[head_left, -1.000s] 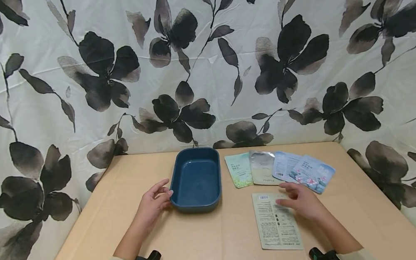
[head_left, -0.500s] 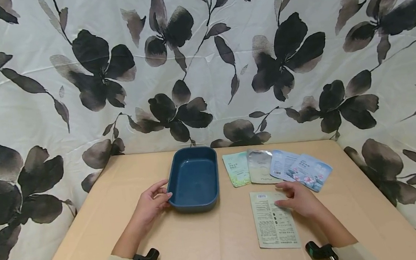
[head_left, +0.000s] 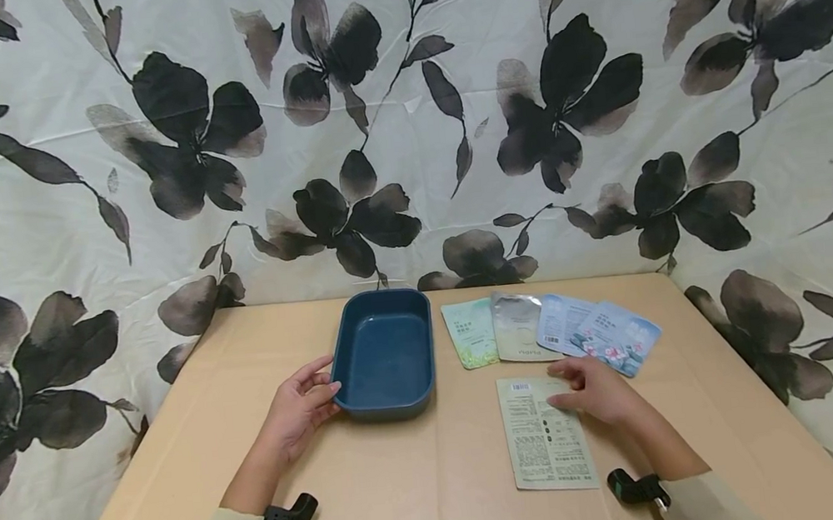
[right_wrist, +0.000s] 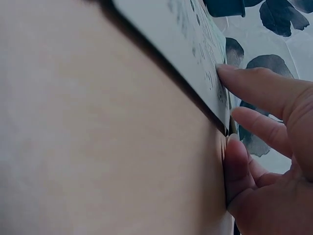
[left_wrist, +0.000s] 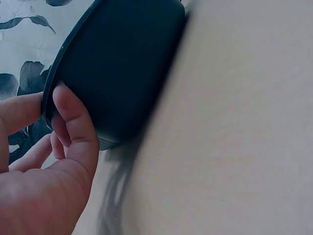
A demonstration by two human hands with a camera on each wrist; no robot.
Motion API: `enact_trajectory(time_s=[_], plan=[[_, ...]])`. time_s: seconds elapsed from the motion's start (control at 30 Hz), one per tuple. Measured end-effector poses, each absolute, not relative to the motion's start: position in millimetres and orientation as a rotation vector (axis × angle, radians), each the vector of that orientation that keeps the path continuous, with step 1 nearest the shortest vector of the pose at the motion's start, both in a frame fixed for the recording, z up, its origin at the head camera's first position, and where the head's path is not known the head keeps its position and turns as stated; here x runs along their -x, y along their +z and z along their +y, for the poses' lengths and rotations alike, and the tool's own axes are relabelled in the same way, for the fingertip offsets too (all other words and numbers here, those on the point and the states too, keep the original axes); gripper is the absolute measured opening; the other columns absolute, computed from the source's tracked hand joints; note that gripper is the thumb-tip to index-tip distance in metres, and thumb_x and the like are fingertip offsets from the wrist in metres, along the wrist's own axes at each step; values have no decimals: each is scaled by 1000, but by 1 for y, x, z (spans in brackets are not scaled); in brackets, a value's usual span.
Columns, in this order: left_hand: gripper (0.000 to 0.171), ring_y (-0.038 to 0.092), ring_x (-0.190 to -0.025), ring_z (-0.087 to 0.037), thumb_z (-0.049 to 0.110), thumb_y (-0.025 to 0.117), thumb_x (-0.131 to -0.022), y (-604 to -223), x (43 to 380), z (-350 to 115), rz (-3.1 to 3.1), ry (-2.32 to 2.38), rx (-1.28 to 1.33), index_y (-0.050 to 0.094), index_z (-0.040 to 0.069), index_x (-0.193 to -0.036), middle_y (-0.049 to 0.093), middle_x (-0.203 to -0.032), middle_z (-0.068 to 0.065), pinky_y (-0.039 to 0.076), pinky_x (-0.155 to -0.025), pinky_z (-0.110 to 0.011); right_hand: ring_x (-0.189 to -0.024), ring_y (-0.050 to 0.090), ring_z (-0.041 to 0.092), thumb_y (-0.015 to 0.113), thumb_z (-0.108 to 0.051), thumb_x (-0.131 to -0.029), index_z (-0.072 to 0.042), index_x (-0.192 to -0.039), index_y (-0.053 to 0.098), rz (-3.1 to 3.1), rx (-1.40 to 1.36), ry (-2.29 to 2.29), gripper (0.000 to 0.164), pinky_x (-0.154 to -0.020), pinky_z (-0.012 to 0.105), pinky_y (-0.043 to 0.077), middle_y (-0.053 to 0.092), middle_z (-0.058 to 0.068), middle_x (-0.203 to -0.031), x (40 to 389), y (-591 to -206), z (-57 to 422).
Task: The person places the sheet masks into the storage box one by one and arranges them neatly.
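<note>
My left hand (head_left: 297, 414) is at the near left side of a deep blue rectangular tray (head_left: 384, 353). In the left wrist view, the thumb (left_wrist: 73, 112) lies under the tray's rim and a finger meets the rim from the other side, pinching it. My right hand (head_left: 597, 393) rests at the right edge of a pale green printed sachet (head_left: 543, 440), which lies flat, text side up. In the right wrist view one fingertip (right_wrist: 226, 71) touches the sachet's face, while the other fingers sit loosely beside its edge.
Several flat sachets overlap in a row behind the right hand: a green one (head_left: 471, 334), a silver one (head_left: 518, 330) and two blue ones, the front one floral (head_left: 620, 337). The light wooden table (head_left: 409, 495) ends against a floral cloth backdrop (head_left: 451, 148).
The head view has shifted slightly, so everything sits a little further left and higher in the picture. Both hands keep their places at the tray and the sachet.
</note>
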State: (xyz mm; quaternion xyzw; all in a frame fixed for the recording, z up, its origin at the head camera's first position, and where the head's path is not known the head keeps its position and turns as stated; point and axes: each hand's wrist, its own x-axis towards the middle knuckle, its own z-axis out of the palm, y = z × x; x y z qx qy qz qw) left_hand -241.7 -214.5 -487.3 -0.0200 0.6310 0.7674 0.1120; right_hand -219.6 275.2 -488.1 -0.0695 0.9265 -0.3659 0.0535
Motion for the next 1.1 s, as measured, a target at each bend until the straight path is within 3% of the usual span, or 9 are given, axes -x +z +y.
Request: enact_trajectory(time_s=[0.4,0.67,1.1], plan=[[64,64,-73,-10,1,66,-97,-489,243,-214,1791,2306,50,38,4,-155,55,-100,1,60,-69,-25,-82,48,19,89,-26,-80,-8,-124,72,2735,258,-1101,51,-62,23,39,57,7,-93,228,-486,287],[64,64,-72,-11,1,65,-98,-490,243,-214,1775,2309,65,37,6,-155,55,-98,4,60,-69,-24,-85,48,19,90,-24,-78,-9,-125,71,2746,292,-1041,53,-68,24,38,58,6,-100,233,-485,287],[61,63,-72,-10,-1,60,-100,-492,244,-214,1775,2296,78,37,9,-156,57,-96,6,59,-69,-24,-86,47,20,91,-21,-77,-9,-107,71,2712,290,-1010,38,-68,24,37,54,6,-93,238,-478,286]])
